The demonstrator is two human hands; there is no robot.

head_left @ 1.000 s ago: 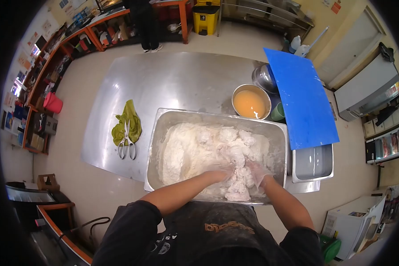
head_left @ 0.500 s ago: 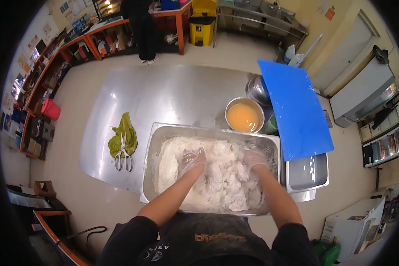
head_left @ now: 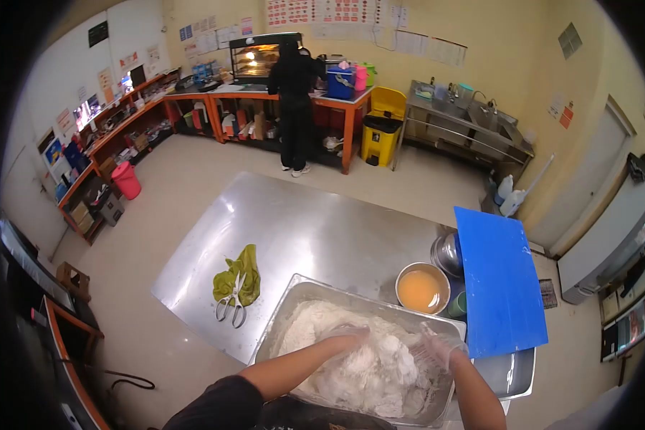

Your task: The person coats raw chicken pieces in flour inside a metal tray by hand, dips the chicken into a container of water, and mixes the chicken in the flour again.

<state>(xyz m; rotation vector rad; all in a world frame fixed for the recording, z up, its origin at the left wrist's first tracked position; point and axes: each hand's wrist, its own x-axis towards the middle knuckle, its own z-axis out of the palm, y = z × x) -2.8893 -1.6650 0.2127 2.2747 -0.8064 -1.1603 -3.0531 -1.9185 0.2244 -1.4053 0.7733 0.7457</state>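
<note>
A deep metal tray holds white flour and several flour-coated pieces. My left hand, in a clear plastic glove, lies over the flour at the pieces' left; its fingers are smeared and partly hidden. On the right side of the tray, my right hand, also gloved, has its fingers apart beside the coated pieces, with nothing in it. Behind the tray stands a metal bowl of orange liquid. Scissors rest on a green cloth to the left.
A blue board leans over a second metal container at the right. A metal bowl and a green cup stand near it on the steel table. A person in black stands at the back counter.
The view has tilted up, showing more of the room. My left hand has moved from the flour toward the coated pieces since half a second ago.
</note>
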